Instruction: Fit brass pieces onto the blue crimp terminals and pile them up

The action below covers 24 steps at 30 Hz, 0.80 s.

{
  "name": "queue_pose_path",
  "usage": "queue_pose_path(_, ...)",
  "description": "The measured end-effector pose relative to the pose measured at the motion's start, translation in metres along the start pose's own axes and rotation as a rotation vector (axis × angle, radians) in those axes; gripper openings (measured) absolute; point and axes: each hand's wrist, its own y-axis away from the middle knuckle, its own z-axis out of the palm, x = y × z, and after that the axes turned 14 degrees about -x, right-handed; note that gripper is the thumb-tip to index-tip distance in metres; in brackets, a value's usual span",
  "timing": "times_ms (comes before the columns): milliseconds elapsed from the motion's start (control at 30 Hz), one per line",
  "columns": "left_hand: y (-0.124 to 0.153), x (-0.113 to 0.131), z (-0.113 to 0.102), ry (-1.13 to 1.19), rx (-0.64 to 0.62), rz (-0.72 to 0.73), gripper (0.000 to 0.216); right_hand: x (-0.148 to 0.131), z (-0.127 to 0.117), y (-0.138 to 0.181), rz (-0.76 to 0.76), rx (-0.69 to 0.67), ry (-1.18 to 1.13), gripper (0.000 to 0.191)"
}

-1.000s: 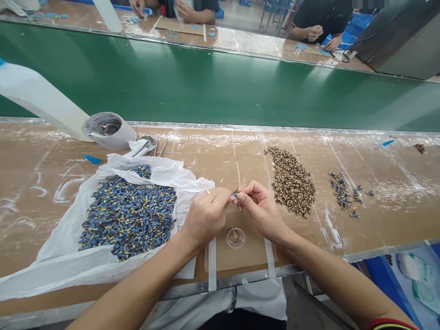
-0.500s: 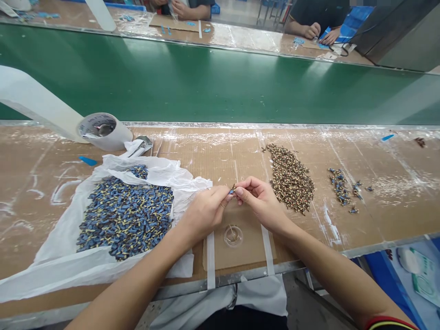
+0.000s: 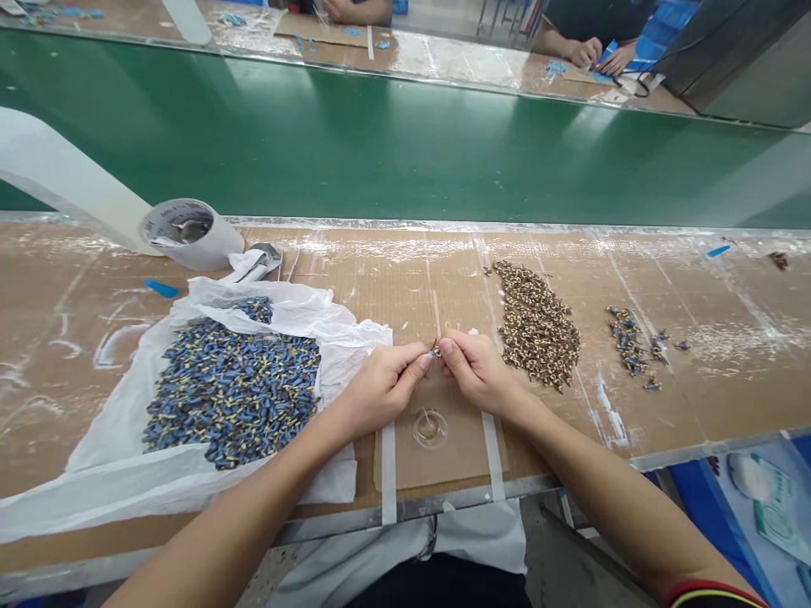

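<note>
Between my two hands is a tiny blue and dark part [image 3: 432,351], too small to make out fully. My left hand [image 3: 383,384] pinches its blue end between thumb and forefinger. From the other side, my right hand [image 3: 478,367] grips its brownish end with thumb and fingers closed. Under the hands, a small clear round dish [image 3: 430,430] with a thin stick in it rests on a cardboard pad [image 3: 443,471]. Left lies a heap of small blue and yellow parts [image 3: 234,388] on white paper [image 3: 114,435]. To the right is a pile of brown and gold pieces [image 3: 538,325].
Several blue-and-brown pieces [image 3: 627,340] lie at the right. A white cup-like tube [image 3: 212,241] stands at the back left beside tweezers [image 3: 293,266]. A green belt [image 3: 393,156] runs behind the cardboard-covered table. Beyond it, two co-workers' hands [image 3: 586,53] handle small blue things.
My right hand's fingers have curled in more tightly around the small part. Both hands remain close together over the pad. The view has tilted slightly.
</note>
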Motion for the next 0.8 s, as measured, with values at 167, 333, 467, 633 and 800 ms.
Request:
queue_pose_path(167,-0.001,-0.003,0.004,-0.041,0.034,-0.004,0.031,0.004,0.005,-0.001,0.007,0.002,0.017,0.038)
queue_pose_path(333,-0.003,-0.005,0.011,-0.098,0.086,0.006,0.031,0.002,0.009,-0.001,0.018,-0.01,0.018,0.038)
queue_pose_path(467,-0.003,-0.005,0.015,-0.147,0.119,0.013,0.031,0.001,0.011,0.0,0.006,0.018,0.019,0.037)
queue_pose_path(633,-0.003,-0.007,0.019,-0.159,0.125,0.012,0.031,0.0,0.012,-0.001,0.002,0.012,0.003,0.038)
queue_pose_path(800,0.0,-0.011,0.021,-0.219,0.147,0.036,0.03,0.001,0.011,0.0,0.017,-0.051,0.039,0.04)
